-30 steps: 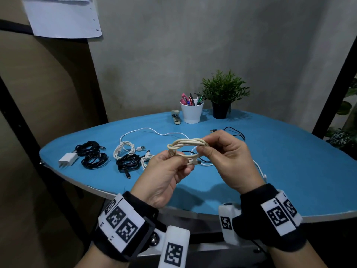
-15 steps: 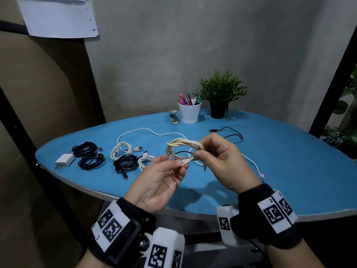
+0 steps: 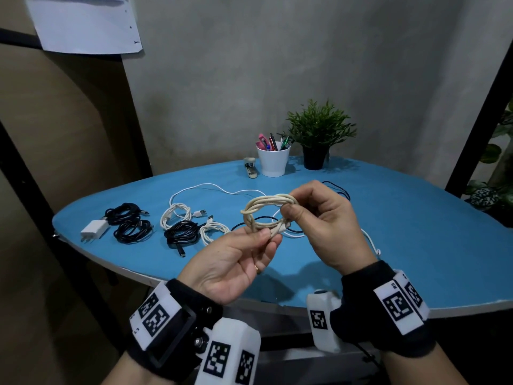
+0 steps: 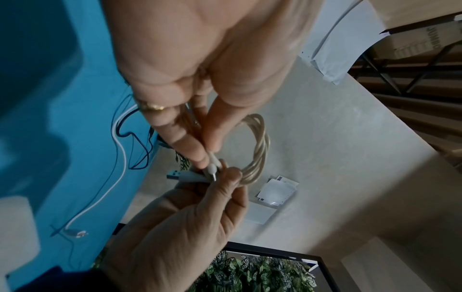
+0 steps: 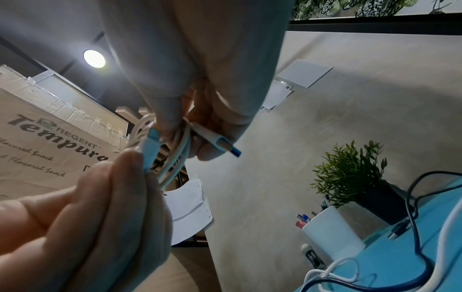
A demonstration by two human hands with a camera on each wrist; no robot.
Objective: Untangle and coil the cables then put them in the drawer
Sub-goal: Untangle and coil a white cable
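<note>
Both hands hold a coiled cream USB cable (image 3: 265, 215) above the blue table (image 3: 416, 245). The left hand (image 3: 236, 262) pinches its 6 o'clock edge between thumb and fingers. The right hand (image 3: 324, 218) pinches the 3 o'clock side, fingers curled.

Dim, soft-shadowed views — ceiling lamp (image 5: 94, 58) glares, edges warp.

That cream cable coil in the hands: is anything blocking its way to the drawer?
No drawer shows in any view, so that cannot be judged. Both the left hand and right hand already pinch the cream coiled cable.
</note>
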